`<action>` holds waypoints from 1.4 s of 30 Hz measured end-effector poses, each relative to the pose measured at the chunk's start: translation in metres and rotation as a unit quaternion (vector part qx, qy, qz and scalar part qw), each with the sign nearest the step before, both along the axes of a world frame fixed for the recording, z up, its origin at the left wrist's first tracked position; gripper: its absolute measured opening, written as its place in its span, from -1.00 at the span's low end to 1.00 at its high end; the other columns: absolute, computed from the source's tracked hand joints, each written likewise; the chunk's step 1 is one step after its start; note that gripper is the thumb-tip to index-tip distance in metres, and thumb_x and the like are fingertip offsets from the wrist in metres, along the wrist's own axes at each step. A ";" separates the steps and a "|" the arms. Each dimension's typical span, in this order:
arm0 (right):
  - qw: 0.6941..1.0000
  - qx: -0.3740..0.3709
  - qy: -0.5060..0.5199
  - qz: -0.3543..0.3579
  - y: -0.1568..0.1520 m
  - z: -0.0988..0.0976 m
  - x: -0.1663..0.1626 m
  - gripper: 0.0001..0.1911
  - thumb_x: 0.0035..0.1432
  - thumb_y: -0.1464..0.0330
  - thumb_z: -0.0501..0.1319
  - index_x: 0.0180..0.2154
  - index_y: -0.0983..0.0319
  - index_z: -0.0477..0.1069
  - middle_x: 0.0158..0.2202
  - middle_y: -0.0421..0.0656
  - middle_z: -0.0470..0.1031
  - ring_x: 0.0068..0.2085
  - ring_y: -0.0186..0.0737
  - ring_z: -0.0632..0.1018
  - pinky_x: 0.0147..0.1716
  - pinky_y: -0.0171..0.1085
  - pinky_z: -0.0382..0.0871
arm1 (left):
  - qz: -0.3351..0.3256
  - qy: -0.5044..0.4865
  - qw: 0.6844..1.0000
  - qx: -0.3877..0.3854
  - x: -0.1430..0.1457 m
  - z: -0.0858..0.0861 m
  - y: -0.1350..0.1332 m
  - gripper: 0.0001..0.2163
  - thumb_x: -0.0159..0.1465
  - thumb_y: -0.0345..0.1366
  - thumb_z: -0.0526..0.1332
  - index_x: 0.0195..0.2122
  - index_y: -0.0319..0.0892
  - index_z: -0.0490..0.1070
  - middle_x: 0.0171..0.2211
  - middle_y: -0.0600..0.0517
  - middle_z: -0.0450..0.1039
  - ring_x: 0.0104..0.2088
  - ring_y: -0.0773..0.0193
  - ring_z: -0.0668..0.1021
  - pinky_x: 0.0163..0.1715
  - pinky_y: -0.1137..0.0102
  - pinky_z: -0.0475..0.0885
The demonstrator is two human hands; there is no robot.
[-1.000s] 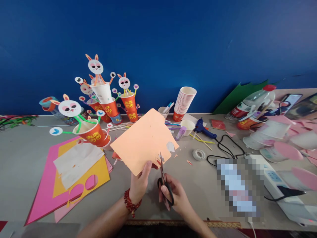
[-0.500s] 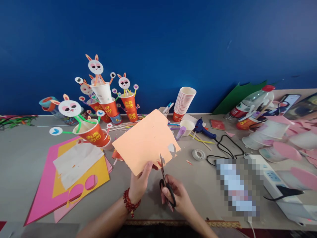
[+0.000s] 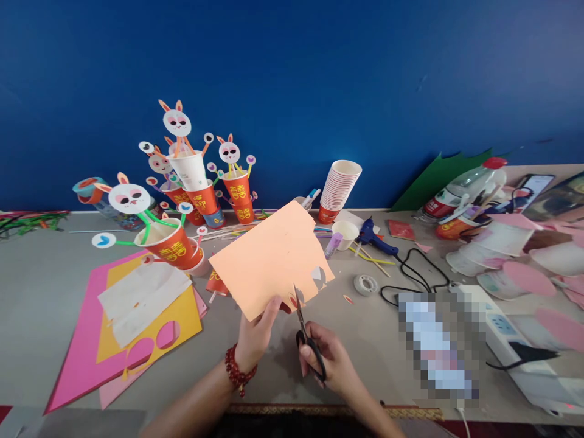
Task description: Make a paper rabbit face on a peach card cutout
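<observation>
My left hand [image 3: 259, 325] grips the lower edge of a sheet of light orange paper [image 3: 269, 258], thumb on top and fingers underneath. The sheet is tilted above the table, with a ragged right edge and a small drawn ear shape [image 3: 292, 300] near its bottom. Black-handled scissors [image 3: 311, 359] are in my right hand [image 3: 329, 360], fingers through the loops. Their blades meet the paper beside the ear shape. On the table to the right lies a small cut-out ear [image 3: 348, 300].
Rabbit figures in red paper cups [image 3: 171, 246] stand at the left behind coloured sheets [image 3: 73, 340]. Stacked cups [image 3: 340, 188], a blue glue gun [image 3: 376, 238] and a tape roll [image 3: 365, 285] are behind. At right are a power strip [image 3: 506, 340] and pink-topped cups [image 3: 493, 243].
The paper has shifted very slightly to the right, and the scissors and right hand have moved a little with it. Both hands keep their holds.
</observation>
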State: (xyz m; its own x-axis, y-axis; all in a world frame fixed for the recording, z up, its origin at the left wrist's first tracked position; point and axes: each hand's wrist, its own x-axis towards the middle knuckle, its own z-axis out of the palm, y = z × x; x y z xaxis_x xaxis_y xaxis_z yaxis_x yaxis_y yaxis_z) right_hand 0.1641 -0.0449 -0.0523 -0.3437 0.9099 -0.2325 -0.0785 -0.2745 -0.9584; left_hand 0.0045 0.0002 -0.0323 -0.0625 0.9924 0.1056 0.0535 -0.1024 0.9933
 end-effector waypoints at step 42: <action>0.999 0.031 -0.028 0.004 0.001 -0.005 0.010 -0.42 -0.03 -0.18 0.23 -0.52 0.16 0.12 -0.73 -0.33 0.28 -0.69 -0.42 0.22 -0.66 -0.39 0.01 | -0.035 0.000 0.999 0.005 -0.007 -0.002 0.006 -0.72 0.29 -0.15 0.19 -0.39 -0.22 0.58 -0.34 -0.06 0.63 -0.22 0.12 0.63 -0.10 0.31 0.54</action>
State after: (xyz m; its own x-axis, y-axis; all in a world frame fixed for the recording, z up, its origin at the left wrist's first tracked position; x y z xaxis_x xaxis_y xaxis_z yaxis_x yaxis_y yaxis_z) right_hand 0.1739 -0.0439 -0.0575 -0.3386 0.9203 -0.1959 -0.0217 -0.2157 -0.9762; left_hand -0.0021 0.0059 -0.0340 0.0065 0.9934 0.1149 0.0453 -0.1151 0.9923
